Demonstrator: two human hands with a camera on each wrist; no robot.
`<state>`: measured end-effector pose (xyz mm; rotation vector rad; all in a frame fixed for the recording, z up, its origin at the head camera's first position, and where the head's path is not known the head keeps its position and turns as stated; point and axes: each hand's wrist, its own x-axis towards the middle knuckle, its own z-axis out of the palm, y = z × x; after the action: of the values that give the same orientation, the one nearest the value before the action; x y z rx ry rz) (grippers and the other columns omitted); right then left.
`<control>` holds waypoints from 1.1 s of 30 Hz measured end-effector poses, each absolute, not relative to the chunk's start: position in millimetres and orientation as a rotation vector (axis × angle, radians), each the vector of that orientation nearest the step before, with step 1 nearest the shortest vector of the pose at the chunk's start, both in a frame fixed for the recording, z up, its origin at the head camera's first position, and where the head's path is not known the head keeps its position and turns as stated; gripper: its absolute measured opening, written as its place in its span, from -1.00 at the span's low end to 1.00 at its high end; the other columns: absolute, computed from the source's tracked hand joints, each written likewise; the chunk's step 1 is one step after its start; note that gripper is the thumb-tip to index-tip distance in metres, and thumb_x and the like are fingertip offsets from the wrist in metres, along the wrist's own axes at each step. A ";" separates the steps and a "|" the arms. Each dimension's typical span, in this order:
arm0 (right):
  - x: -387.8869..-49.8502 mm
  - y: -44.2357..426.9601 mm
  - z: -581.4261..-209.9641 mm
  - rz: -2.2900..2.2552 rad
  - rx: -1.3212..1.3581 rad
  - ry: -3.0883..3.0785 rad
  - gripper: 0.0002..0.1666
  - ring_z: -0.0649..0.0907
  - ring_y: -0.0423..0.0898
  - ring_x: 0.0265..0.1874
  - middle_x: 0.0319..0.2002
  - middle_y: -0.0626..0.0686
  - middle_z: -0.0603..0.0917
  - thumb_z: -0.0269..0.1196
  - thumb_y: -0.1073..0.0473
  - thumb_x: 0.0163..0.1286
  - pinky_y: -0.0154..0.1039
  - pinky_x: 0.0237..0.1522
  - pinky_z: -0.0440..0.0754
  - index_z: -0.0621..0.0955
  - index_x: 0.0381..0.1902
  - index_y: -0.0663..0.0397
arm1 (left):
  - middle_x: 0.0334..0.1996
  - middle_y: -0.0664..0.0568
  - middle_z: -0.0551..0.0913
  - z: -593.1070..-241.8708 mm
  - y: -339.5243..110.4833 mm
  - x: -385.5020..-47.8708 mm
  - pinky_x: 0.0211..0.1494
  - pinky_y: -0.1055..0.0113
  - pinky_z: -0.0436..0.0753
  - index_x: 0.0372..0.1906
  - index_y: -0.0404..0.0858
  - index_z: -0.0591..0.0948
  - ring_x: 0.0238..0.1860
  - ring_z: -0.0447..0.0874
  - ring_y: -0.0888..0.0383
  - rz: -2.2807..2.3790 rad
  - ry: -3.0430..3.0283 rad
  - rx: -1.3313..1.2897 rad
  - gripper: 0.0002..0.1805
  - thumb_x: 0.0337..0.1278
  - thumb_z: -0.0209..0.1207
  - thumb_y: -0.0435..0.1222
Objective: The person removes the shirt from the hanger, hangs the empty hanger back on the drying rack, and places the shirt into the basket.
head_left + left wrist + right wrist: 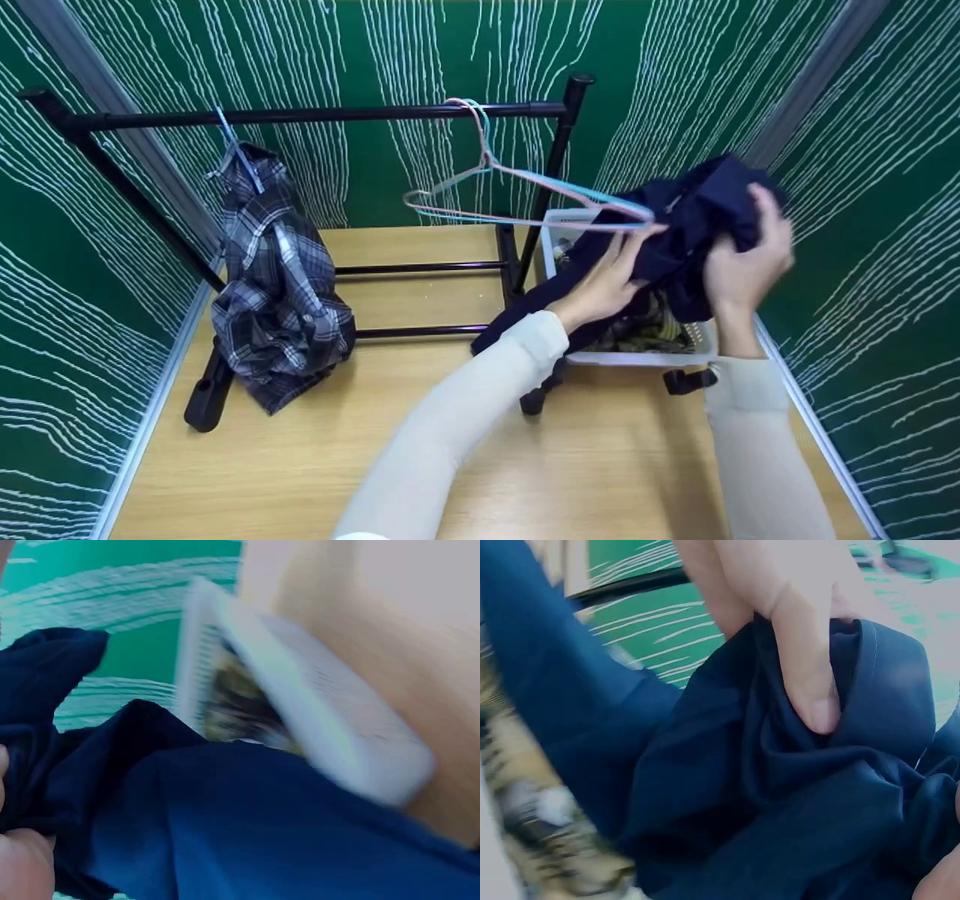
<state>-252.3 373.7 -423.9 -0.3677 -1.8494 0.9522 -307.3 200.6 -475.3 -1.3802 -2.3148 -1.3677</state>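
Navy garment (697, 210) sits above the basket (637, 360) in the head view, on no hanger, gripped by left hand (604, 289) and right hand (750, 266); plaid shirt (281, 300) hung, two hangers (488, 163) bare, clothes (667, 330) left. Left wrist view: fingers (26, 862) pinch it. Right wrist view: thumb (806, 667) clamps it.

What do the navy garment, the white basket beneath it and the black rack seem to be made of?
Navy garment: thin, woven-looking cloth, low-sheen, by its soft folds and stitched-looking edge; fibre unclear.
White basket: probably smooth plastic, given its rounded rim and perforated wall.
Black rack: likely painted or coated metal tube, from its straight slim bars with glossy highlights.
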 end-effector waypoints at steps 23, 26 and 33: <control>-291.0 367.2 -547.5 0.543 -0.169 -3.250 0.10 -0.08 0.72 0.52 0.63 0.56 -0.23 -0.07 -0.41 0.61 0.67 0.41 0.00 0.09 0.65 0.40 | 0.44 0.03 0.54 -546.5 179.2 -314.3 0.58 0.27 0.24 0.70 -0.09 0.17 0.52 0.36 0.07 0.173 -2.949 -1.028 -0.08 0.39 0.18 0.16; -293.0 365.3 -554.8 0.536 -0.217 -3.292 0.08 -0.12 0.71 0.53 0.64 0.52 -0.25 -0.10 -0.41 0.62 0.67 0.41 -0.06 0.10 0.65 0.39 | 0.45 0.03 0.55 -546.2 183.1 -312.8 0.57 0.29 0.25 0.69 -0.11 0.20 0.51 0.39 0.09 0.242 -2.972 -1.015 -0.06 0.36 0.17 0.20; -297.4 361.6 -564.7 0.471 -0.244 -3.345 0.03 -0.06 0.71 0.52 0.65 0.50 -0.25 -0.13 -0.36 0.63 0.63 0.45 -0.09 0.10 0.66 0.36 | 0.51 0.14 0.49 -557.8 193.6 -321.3 0.53 0.25 0.21 0.72 -0.10 0.11 0.48 0.38 0.13 0.485 -3.021 -1.035 -0.05 0.42 0.01 0.27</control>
<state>-297.4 361.6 -564.7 -0.2438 -3.3446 0.4709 -321.3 193.6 -557.8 -1.0347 -3.0210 0.4851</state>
